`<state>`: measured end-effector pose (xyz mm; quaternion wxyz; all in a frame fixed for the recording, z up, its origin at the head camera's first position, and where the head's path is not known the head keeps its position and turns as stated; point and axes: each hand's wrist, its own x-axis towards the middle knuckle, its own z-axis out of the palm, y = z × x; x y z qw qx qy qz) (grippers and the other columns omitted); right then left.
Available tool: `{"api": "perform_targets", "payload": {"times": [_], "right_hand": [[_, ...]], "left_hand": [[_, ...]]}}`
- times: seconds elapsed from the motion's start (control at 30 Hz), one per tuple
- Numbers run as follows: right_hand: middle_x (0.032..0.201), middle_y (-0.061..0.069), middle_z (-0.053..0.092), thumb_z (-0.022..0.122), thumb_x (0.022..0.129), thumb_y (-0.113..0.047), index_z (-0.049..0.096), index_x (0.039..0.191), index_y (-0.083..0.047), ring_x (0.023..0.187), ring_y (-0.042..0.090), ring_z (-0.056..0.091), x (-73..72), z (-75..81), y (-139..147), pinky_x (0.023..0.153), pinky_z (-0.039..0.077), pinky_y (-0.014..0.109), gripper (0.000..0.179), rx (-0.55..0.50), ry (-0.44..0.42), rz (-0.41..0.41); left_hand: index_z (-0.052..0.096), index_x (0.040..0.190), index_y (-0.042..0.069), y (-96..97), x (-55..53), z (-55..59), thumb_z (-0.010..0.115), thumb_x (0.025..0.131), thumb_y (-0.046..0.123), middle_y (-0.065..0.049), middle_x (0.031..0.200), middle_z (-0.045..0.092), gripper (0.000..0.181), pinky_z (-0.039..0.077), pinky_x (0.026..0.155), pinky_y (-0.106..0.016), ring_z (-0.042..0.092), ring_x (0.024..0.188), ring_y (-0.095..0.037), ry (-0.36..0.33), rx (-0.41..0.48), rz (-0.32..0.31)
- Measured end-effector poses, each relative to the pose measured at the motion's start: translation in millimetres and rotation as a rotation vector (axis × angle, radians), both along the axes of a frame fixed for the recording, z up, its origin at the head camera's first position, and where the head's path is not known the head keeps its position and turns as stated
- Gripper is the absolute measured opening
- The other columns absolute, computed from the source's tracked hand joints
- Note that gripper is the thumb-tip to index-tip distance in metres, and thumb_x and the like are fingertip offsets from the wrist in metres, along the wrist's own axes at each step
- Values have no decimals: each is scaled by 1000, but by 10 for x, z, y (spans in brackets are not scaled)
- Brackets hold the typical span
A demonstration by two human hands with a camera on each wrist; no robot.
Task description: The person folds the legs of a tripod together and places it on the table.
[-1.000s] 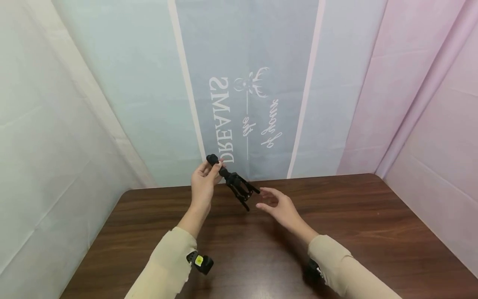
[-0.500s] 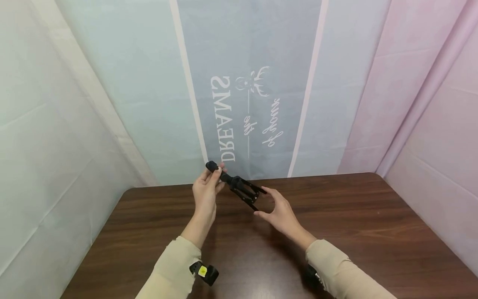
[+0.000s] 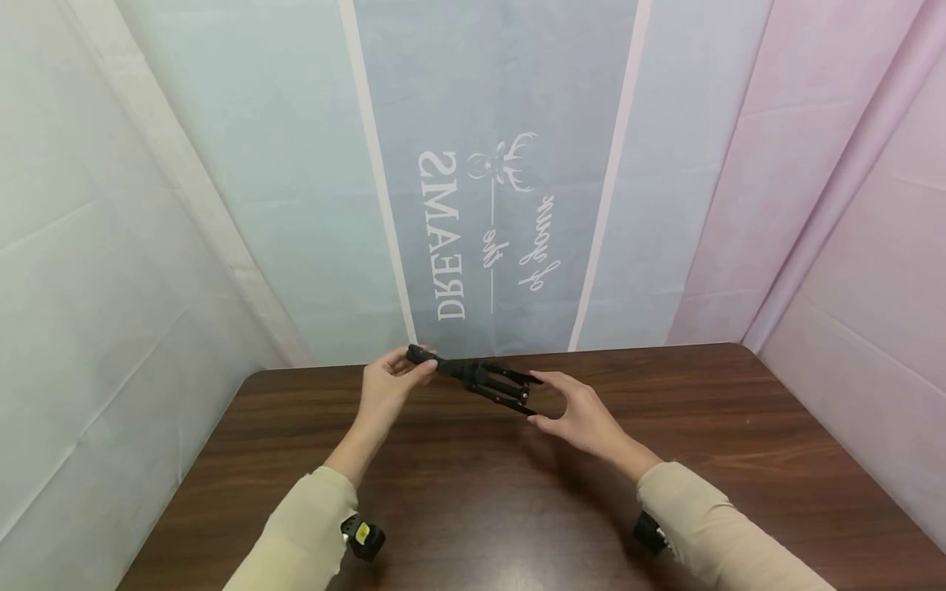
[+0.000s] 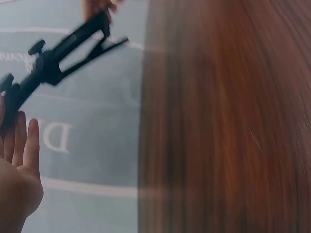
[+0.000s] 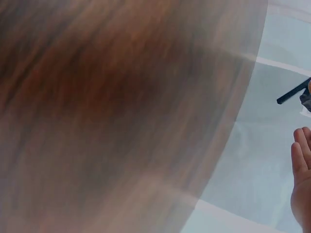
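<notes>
A black mini tripod [image 3: 479,376] is held between both hands above the far part of the table, lying nearly level with its legs pointing right. My left hand [image 3: 386,386] grips the narrow head end between thumb and fingers. At the other end my right hand [image 3: 584,414] has its fingers at one leg tip and its thumb at another. In the left wrist view the tripod [image 4: 46,68] shows its knobs and one leg spread from the shaft. Only a leg tip [image 5: 287,96] and part of the right hand [image 5: 302,179] show in the right wrist view.
Below the hands is a dark brown wood-grain table [image 3: 473,509]. A pale fabric backdrop [image 3: 502,98] with mirrored lettering stands behind its far edge, with more cloth on both sides. Each sleeved forearm wears a black wrist camera [image 3: 364,538].
The left hand has lowered the head end, so the tripod has tilted flatter and shifted right. The right hand, apart from the legs earlier, has come to the leg tips and stays on them.
</notes>
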<state>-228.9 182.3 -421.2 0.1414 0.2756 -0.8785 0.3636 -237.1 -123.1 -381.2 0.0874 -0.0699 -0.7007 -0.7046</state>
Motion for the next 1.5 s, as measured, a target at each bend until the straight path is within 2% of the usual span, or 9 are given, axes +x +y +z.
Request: {"api": "perform_targets", "payload": {"times": [0.17, 0.33, 0.57, 0.73, 0.9, 1.17, 1.37, 1.5], "right_hand": [[133, 14, 59, 84, 79, -12, 55, 139, -4, 113, 37, 61, -4, 57, 113, 88, 53, 52, 67, 85, -14, 12], [133, 14, 58, 84, 80, -12, 54, 139, -3, 112, 36, 61, -38, 41, 183, 86, 54, 49, 66, 152, -24, 28], [135, 12, 57, 83, 81, -12, 54, 140, -6, 119, 31, 59, -109, -36, 216, 89, 54, 46, 66, 229, -62, 30], [134, 14, 57, 83, 80, -9, 53, 139, -2, 121, 32, 57, -164, -128, 195, 91, 52, 48, 66, 269, -60, 43], [134, 14, 56, 82, 80, -8, 53, 137, -1, 121, 32, 56, -196, -222, 170, 93, 52, 48, 63, 298, -51, 41], [130, 12, 57, 81, 81, -7, 53, 137, -3, 119, 28, 57, -186, -266, 150, 93, 52, 44, 62, 334, -29, 33], [124, 9, 57, 82, 81, -5, 51, 137, -4, 114, 24, 58, -167, -276, 146, 89, 54, 40, 63, 377, 19, 57], [124, 9, 56, 81, 82, -4, 50, 136, -3, 116, 24, 57, -182, -307, 153, 90, 53, 40, 63, 411, 53, 76]], "left_hand": [[77, 107, 9, -118, -18, -111, 87, 78, 20, -6, 106, 74, 32, 58, 77, -32, 70, 95, -20, -41, -228, 3], [80, 100, 20, -149, -76, -252, 88, 75, 25, 0, 98, 74, 27, 53, 66, -35, 65, 82, -22, -53, -390, -12], [79, 100, 18, -149, -164, -490, 86, 76, 18, 0, 101, 73, 25, 57, 68, -31, 70, 84, -16, -17, -564, -45], [79, 101, 18, -141, -209, -621, 86, 77, 17, 0, 99, 74, 25, 58, 73, -34, 69, 84, -15, 1, -676, -63], [79, 102, 19, -133, -257, -720, 86, 77, 19, 2, 102, 74, 26, 56, 79, -37, 67, 87, -15, 7, -758, -73], [78, 107, 19, -139, -281, -799, 86, 78, 20, 1, 111, 73, 30, 51, 95, -45, 65, 109, -24, 28, -834, -121], [77, 110, 20, -141, -275, -826, 86, 78, 21, 2, 110, 73, 33, 51, 94, -46, 65, 108, -24, 42, -908, -138], [75, 114, 21, -155, -269, -833, 85, 79, 24, 0, 116, 71, 37, 51, 94, -48, 64, 112, -25, 29, -922, -149]]}}
